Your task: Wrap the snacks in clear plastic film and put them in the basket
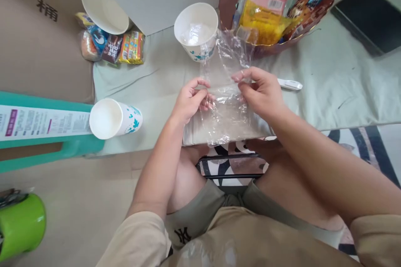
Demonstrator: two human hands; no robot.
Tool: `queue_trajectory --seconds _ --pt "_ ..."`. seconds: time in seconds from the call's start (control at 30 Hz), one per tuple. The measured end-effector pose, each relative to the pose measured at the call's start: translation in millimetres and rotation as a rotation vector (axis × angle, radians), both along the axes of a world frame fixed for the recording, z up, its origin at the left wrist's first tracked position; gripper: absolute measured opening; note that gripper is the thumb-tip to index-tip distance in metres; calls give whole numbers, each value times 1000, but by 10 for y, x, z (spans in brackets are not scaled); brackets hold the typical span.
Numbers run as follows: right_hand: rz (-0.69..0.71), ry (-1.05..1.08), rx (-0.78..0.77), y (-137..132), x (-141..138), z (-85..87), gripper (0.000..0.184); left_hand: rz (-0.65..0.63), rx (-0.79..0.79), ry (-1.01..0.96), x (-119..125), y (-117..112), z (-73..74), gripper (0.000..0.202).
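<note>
A clear plastic bag (227, 123) is stretched between my two hands over the front edge of the cloth-covered table. My left hand (194, 98) pinches its left side between thumb and fingers. At its right side, my right hand (258, 89) grips the film the same way. The bag's far end reaches up to a white paper cup (202, 53) with blue leaf prints, which has crumpled clear film inside. A white pen-like utility knife (290, 84) lies just beyond my right wrist, partly hidden by it.
A pinkish ribbed bowl (266, 50) of packaged snacks stands at the back right, beside a black flat case (369, 18). On the left are another paper cup (125, 120), a large white tub (105, 8), small snack packs (111, 49), a cardboard box (44, 50) and a green bin (25, 227).
</note>
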State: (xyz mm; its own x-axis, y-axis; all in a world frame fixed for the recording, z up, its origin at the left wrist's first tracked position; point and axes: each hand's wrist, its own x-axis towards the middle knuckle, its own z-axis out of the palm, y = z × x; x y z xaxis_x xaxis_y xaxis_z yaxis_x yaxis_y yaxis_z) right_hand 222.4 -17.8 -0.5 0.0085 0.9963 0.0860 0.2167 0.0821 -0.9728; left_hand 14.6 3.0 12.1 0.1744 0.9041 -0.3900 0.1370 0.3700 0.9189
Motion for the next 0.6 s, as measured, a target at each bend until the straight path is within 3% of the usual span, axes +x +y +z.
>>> queue_trajectory --seconds 0.1,0.33,0.5,0.6 --pt "2 73 79 35 17 -43 10 -44 -23 -49 -54 19 6 22" --pt "-10 30 253 25 74 -105 2 -27 -15 -238 -187 37 -89 6" --pt "46 9 78 -58 53 -63 51 67 101 -311 -144 25 -155 16" --pt "52 -2 -49 -78 33 -21 37 55 141 -280 -104 -2 -161 17"
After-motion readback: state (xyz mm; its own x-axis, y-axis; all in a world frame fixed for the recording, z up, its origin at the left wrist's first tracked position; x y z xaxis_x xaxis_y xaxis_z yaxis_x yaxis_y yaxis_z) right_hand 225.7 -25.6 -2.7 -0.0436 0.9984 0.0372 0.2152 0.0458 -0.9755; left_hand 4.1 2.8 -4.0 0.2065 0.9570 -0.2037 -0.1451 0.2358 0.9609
